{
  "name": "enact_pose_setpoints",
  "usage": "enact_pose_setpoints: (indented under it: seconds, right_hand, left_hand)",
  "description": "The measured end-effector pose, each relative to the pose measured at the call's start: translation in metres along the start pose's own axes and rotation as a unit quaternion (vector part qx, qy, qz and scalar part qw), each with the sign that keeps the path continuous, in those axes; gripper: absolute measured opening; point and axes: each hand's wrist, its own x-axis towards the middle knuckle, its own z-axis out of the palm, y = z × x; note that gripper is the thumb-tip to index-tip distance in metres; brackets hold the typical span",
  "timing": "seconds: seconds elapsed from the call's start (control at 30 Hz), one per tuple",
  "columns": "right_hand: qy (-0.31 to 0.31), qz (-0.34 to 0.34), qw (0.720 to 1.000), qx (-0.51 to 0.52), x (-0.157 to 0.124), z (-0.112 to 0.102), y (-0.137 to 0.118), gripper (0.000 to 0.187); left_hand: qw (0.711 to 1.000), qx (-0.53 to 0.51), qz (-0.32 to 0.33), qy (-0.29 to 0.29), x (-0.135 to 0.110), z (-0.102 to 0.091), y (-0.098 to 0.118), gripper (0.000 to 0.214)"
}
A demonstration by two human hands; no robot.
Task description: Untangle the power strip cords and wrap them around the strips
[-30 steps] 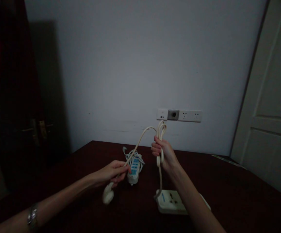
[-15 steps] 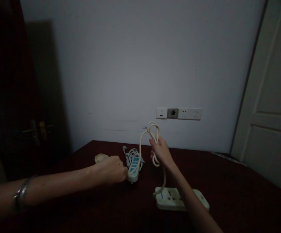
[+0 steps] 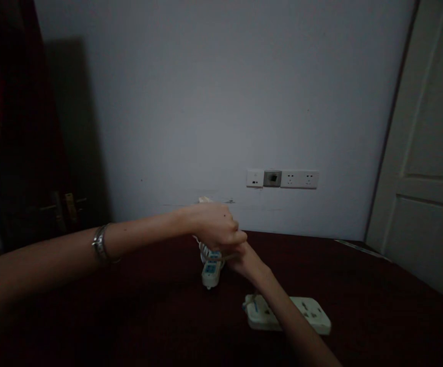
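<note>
My left hand is a closed fist raised above the dark red table, gripping the cream cord, a bit of which shows above its knuckles. It covers most of my right hand, whose fingers are hidden under it. The cord belongs to a cream power strip lying on the table under my right forearm. Just behind the hands lies a white and blue power strip with its own coiled white cable.
A row of wall sockets sits on the white wall behind the table. A white door stands at the right, a dark wooden door with a brass handle at the left.
My left hand rose from the table and swung right, over my right hand. The cord loops that stood above my right hand are now hidden under the left fist.
</note>
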Motion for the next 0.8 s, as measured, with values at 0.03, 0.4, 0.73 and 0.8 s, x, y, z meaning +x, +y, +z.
enact_pose_setpoints:
  seconds: [0.03, 0.4, 0.73, 0.8]
  right_hand:
    - [-0.020, -0.026, 0.999, -0.002, -0.001, 0.000, -0.001, 0.014]
    - [-0.054, -0.092, 0.992, -0.067, 0.002, -0.014, -0.028, 0.020]
    - [0.035, 0.098, 0.992, 0.073, 0.010, -0.016, -0.008, 0.013]
    - [0.052, 0.130, 0.985, 0.097, 0.012, -0.021, -0.006, 0.015]
  left_hand:
    - [1.000, -0.004, -0.005, 0.012, 0.004, -0.003, -0.009, 0.022]
    - [0.992, -0.023, -0.102, 0.071, 0.003, 0.011, -0.102, 0.039]
    - [0.957, -0.199, -0.171, 0.121, -0.010, 0.081, -0.090, 0.031]
    - [0.950, -0.176, -0.218, 0.134, -0.014, 0.096, -0.083, 0.036]
